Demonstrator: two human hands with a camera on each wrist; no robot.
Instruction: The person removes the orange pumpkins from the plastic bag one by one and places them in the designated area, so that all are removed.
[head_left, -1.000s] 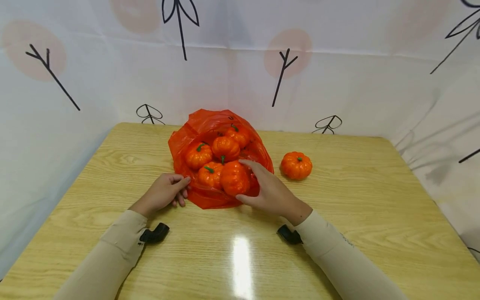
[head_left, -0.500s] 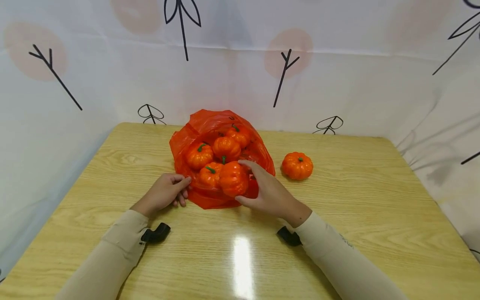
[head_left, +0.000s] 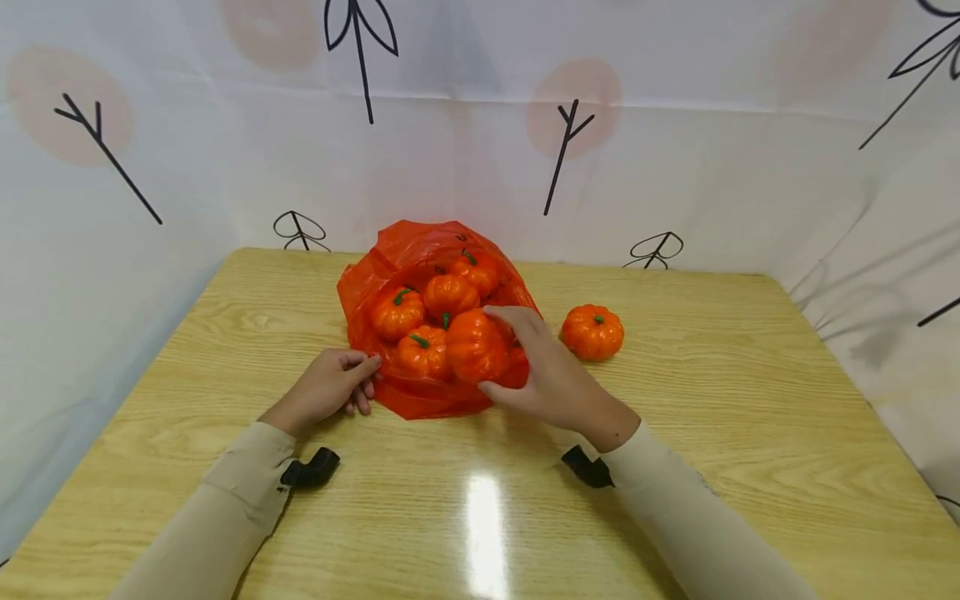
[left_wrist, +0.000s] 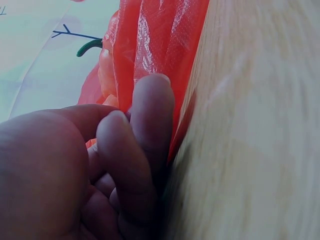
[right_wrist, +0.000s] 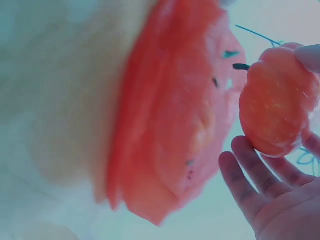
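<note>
1. A white backdrop [head_left: 450, 167] with black line drawings of plants and faded peach circles fills the upper part of the head view.
2. A pale yellow, wood-grained desk [head_left: 750, 417] spreads across the middle and bottom, a streak of light glaring at lower centre.
3. Two long beige sleeves, the left sleeve [head_left: 210, 508] and the right sleeve [head_left: 690, 517], come in from the lower left and lower right.
4. A crumpled, translucent red plastic bag [head_left: 416, 240] lies at the centre, its mouth spread and facing the near edge.
5. The right hand [head_left: 558, 379], just right of centre, is clamped on a ribbed, glossy orange pumpkin [head_left: 477, 346], thumb on one side and fingers on the other. This pumpkin is at the near right of the bag's mouth; in the right wrist view it sits at the right, its dark stem [right_wrist: 241, 66] pointing left.
6. The left hand [head_left: 322, 387], left of centre, pinches the bag's near left edge between thumb and fingers.
7. Four ribbed orange pumpkins with green stems [head_left: 397, 314] nestle inside the bag at centre; a lone orange pumpkin [head_left: 592, 332] rests on the desk, right of centre.
8. Two short, bent black pieces [head_left: 311, 468] show by the cuffs, at lower left and lower right of centre.
</note>
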